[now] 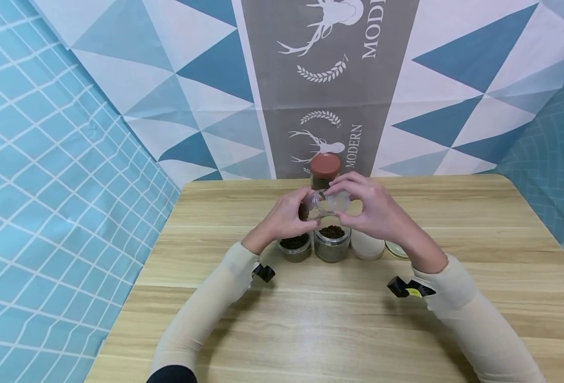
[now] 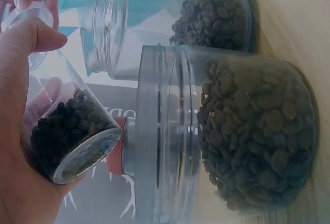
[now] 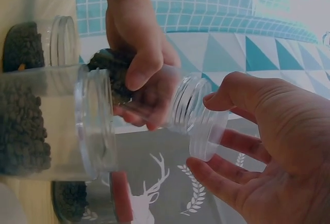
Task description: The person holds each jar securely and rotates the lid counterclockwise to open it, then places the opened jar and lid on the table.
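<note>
A: Head view. A small clear jar [image 1: 316, 205] of dark beans is gripped by the left hand [image 1: 286, 215] and held tilted above the table [image 1: 454, 213]. A clear lid [image 1: 335, 202] is pinched at the jar's mouth by the right hand [image 1: 372, 210].

B: Surroundings noted?

A: Directly beneath the hands, two open bean jars [image 1: 331, 242] stand side by side, a white container [image 1: 368, 246] just to their right, then a flat lid [image 1: 396, 250]. A red-capped jar [image 1: 325, 170] stands behind, near the far edge. Wide bare wood is seen on both sides and toward the near edge.

B: Left wrist view?

A: The held jar [image 2: 72, 131] is seen wrapped by the fingers [image 2: 31, 38], beans settled at its base. The two open jars [image 2: 247, 131] lie close by, apart from it.

B: Right wrist view?

A: The lid [image 3: 209, 131] is seen held by curled fingertips [image 3: 221, 95] just off the threaded mouth of the jar [image 3: 154, 97]; contact between them cannot be told. An open jar's rim [image 3: 95, 121] stands just beside the left hand [image 3: 136, 43].
</note>
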Available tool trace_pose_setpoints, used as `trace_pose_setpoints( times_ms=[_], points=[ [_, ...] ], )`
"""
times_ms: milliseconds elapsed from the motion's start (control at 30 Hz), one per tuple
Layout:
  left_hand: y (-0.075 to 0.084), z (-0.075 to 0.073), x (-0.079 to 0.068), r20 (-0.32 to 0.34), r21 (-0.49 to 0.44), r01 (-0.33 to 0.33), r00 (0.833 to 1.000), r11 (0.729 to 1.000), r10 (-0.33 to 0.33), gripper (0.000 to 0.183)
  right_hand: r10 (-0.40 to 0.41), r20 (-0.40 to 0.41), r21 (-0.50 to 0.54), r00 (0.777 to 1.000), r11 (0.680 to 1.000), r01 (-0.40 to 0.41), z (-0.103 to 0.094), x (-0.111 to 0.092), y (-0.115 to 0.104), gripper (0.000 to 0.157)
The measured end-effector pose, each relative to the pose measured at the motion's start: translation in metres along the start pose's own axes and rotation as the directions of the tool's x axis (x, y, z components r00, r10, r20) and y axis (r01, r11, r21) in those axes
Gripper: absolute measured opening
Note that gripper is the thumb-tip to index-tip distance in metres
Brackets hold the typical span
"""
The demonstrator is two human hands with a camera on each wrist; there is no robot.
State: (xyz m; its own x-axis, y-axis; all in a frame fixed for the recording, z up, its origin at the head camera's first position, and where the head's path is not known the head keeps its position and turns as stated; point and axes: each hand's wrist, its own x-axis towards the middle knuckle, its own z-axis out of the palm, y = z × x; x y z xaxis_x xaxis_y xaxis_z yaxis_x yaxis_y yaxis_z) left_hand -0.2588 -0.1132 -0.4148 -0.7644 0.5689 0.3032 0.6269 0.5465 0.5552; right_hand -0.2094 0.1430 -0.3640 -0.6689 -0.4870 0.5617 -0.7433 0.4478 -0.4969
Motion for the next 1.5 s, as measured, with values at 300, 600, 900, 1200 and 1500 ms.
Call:
trace_pose_setpoints(
  times_ms=[300, 600, 900, 1200, 1500],
  points=[
    [0.000, -0.002, -0.003, -0.009, 0.010, 0.038, 0.999, 0.999, -0.038, 0.065, 0.111, 0.037, -0.060, 0.993, 0.992, -0.109, -0.009, -0.014, 0.010, 0.043],
    [0.000, -0.002, -0.003, -0.008, 0.008, 0.027, 1.000, 1.000, -0.027, 0.061, 0.200, 0.028, -0.119, 0.979, 0.973, -0.195, -0.023, -0.036, 0.026, 0.042],
    [-0.003, -0.001, -0.005, -0.014, 0.009, 0.030, 0.999, 1.000, -0.030, 0.062, 0.293, 0.031, -0.159, 0.955, 0.945, -0.285, -0.036, -0.061, 0.041, 0.039],
    [-0.002, -0.001, -0.006, -0.010, -0.005, 0.036, 0.999, 0.999, -0.036, 0.057, 0.348, 0.011, -0.226, 0.937, 0.914, -0.337, -0.051, -0.090, 0.060, 0.040],
    [-0.002, -0.002, -0.006, -0.014, -0.012, 0.030, 0.999, 0.999, -0.030, 0.057, 0.374, -0.023, -0.287, 0.927, 0.886, -0.364, -0.069, -0.115, 0.075, 0.043]
  ],
)
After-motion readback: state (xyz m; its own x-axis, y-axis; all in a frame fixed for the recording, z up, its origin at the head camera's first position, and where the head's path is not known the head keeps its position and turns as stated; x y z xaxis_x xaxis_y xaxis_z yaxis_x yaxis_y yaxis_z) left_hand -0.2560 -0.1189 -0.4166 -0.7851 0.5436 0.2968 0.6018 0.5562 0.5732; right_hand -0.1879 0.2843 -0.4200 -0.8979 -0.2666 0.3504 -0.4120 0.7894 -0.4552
